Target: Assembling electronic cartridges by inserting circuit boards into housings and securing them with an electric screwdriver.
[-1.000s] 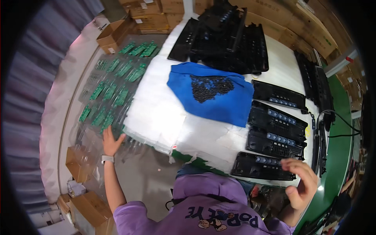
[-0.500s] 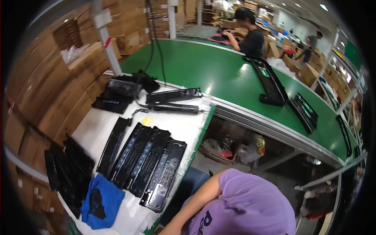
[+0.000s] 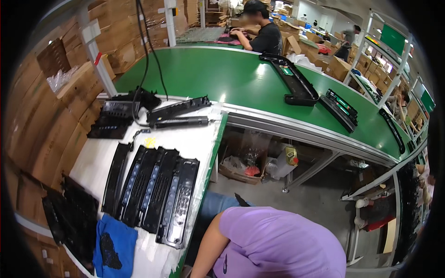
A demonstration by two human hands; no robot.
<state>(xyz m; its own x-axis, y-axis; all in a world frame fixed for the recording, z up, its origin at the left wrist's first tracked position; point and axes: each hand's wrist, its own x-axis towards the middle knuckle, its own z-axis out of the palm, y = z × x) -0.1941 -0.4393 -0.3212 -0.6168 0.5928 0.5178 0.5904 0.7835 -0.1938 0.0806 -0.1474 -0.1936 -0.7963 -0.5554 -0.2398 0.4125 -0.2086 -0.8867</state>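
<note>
Neither my left hand nor my right hand shows. Nearest the lower edge, several long black plastic panels (image 3: pixel 178 201) lie side by side on a white-covered table (image 3: pixel 181 141). Most of them bear rows of round bluish spots. A blue cloth (image 3: pixel 124 245) with a black patch on it lies at their near left end. Beyond the panels, a dark electric screwdriver (image 3: pixel 181 122) rests on its side, its bit pointing right. Behind it lies another long black part (image 3: pixel 178 109). A person's purple shirt (image 3: pixel 282 236) and bare arm (image 3: pixel 211 248) fill the lower middle; that hand is out of view.
A green conveyor (image 3: pixel 199 69) runs across behind the table, carrying a long black housing (image 3: pixel 296 83) and a smaller black part (image 3: pixel 339 110). Black cables (image 3: pixel 147 60) hang over the table. Stacked cartons (image 3: pixel 37 120) line the left. A person in black (image 3: pixel 266 37) works beyond the conveyor.
The view has swung right, so the table and conveyor sit further left in the picture. The purple-shirted torso shows more of its back. The table items seem to lie as before.
</note>
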